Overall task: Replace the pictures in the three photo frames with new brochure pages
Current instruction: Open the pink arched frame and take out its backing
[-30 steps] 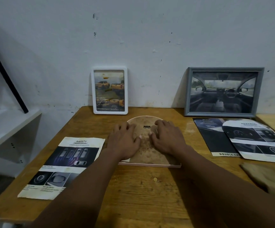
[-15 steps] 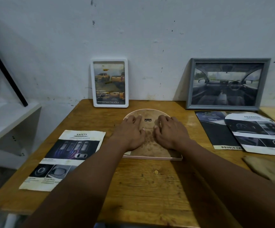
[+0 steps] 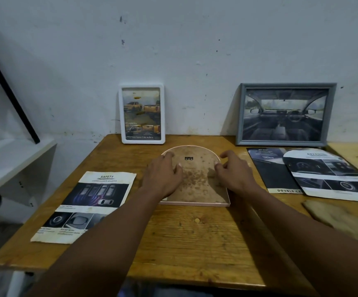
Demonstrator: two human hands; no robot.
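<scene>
- Prying the face-down pink arched photo frame [image 3: 195,185] unevenly could crack it.
- Left hand [image 3: 163,179] lies flat on it, released; right hand [image 3: 236,174] curls at its 3 o'clock edge, grip unclear.

White plaster wall [image 3: 195,50] behind, scuffed and speckled, light's dim. Worn wooden counter [image 3: 195,243] pushed against it. Off the left edge, a white shelf [image 3: 13,155], with a black bar [image 3: 8,93] slanting above.

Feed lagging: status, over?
Left hand rests on arched frame's back. Right hand at its right edge, grip unclear. Frame face-down, unopened. Nothing obstructing.
</scene>
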